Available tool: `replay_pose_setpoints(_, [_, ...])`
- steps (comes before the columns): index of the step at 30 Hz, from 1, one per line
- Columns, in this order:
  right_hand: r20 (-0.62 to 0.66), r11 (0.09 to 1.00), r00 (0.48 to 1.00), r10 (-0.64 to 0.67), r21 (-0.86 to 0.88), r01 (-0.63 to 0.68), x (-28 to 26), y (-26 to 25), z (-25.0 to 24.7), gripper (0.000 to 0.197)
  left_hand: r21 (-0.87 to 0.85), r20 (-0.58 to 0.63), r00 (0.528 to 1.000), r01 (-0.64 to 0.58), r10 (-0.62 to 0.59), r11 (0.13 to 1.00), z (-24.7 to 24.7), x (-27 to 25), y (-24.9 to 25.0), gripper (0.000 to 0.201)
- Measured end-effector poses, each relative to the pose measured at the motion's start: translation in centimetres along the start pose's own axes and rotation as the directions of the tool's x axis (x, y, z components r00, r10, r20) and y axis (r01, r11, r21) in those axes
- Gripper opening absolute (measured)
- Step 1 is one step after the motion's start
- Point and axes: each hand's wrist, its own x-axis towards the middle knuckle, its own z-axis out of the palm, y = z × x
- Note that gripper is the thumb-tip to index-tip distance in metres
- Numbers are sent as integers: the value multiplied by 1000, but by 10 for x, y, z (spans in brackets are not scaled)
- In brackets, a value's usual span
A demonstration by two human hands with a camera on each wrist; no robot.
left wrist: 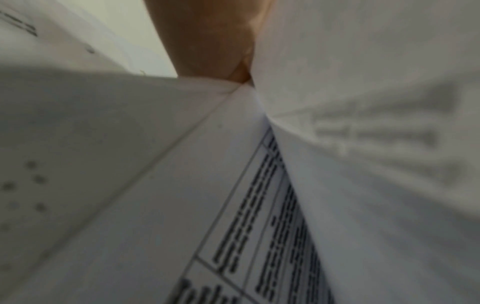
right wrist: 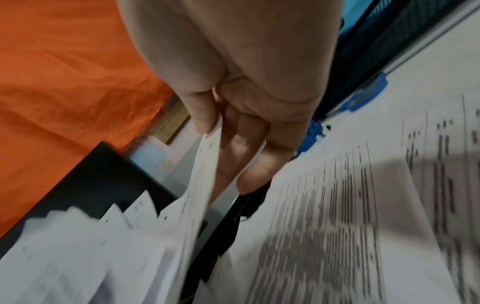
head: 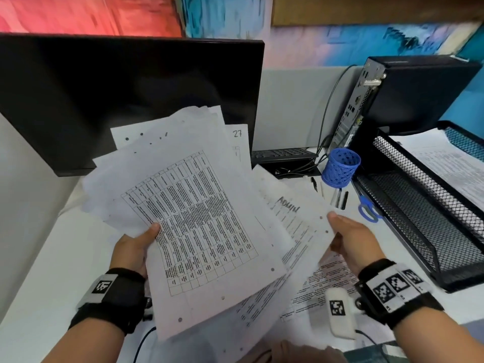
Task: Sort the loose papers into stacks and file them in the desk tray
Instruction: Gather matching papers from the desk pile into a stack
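My left hand (head: 133, 250) grips a fanned bundle of loose papers (head: 199, 213) above the desk, thumb on a printed table sheet. In the left wrist view the thumb (left wrist: 207, 41) presses against the same papers (left wrist: 155, 185). My right hand (head: 351, 242) pinches the right edge of a sheet marked "ADMIN" (head: 290, 213) that overlaps the bundle. The right wrist view shows that hand (right wrist: 228, 148) with thumb above and fingers below the sheet's edge (right wrist: 205, 164). More printed sheets (head: 324, 279) lie on the desk underneath. The black mesh desk tray (head: 419, 213) stands at the right, a paper (head: 445, 163) in its upper tier.
A dark monitor (head: 125, 95) stands behind the papers, a keyboard (head: 282, 154) beside it. A computer tower (head: 408, 93) stands at the back right. A blue pen cup (head: 340, 166), pens (head: 340, 199) and blue-handled scissors (head: 368, 208) lie between the papers and the tray.
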Motion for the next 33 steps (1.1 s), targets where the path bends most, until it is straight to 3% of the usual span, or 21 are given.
replay_pose_setpoints(2, [-69,998,996,-58,-23,56,4,-13,-12,28,9,27,1000,-2,1,1000,-1,-2,3,13])
replay_pose_setpoints(4, [-60,991,991,-119,-77,114,6,-26,-18,28,95,42,999,13,-17,995,2,-7,5,7])
replay_pose_setpoints(7, [-39,957,974,-224,-198,212,5,-47,-23,30,255,2,1000,29,-31,966,7,-9,3,24])
replay_pose_setpoints(9, [-91,933,954,-287,-252,256,4,-63,-28,25,379,-18,1000,19,-14,925,8,-7,0,30])
replay_pose_setpoints(12, [-170,910,913,-371,-266,320,0,-88,-38,18,629,-9,998,-43,62,776,11,-13,0,27])
replay_pose_setpoints(13, [-179,893,898,-402,-293,342,-3,-96,-40,17,685,4,998,-50,65,726,11,-15,-3,36])
replay_pose_setpoints(17, [-109,797,841,-531,-401,451,-19,-121,-35,18,847,-10,987,94,-161,523,-1,-5,-24,70])
replay_pose_setpoints(18, [-82,772,826,-558,-418,479,-22,-126,-32,20,878,-19,975,122,-221,464,-4,-1,-30,76])
replay_pose_setpoints(20, [-12,707,791,-612,-454,541,-30,-139,-24,22,897,-4,961,126,-276,424,-9,9,-41,77])
replay_pose_setpoints(24, [117,619,701,-704,-383,686,-48,-164,-2,29,842,85,973,45,-215,538,3,3,-38,43])
replay_pose_setpoints(28, [54,623,659,-751,-274,733,-50,-182,12,21,731,158,984,-64,-78,679,17,-14,-27,29])
replay_pose_setpoints(30, [24,645,678,-735,-286,709,-46,-189,18,19,643,185,982,-86,-45,761,23,-24,-21,28])
replay_pose_setpoints(33, [-9,726,766,-643,-325,606,-33,-182,24,26,522,249,968,-131,-4,843,33,-37,-10,28])
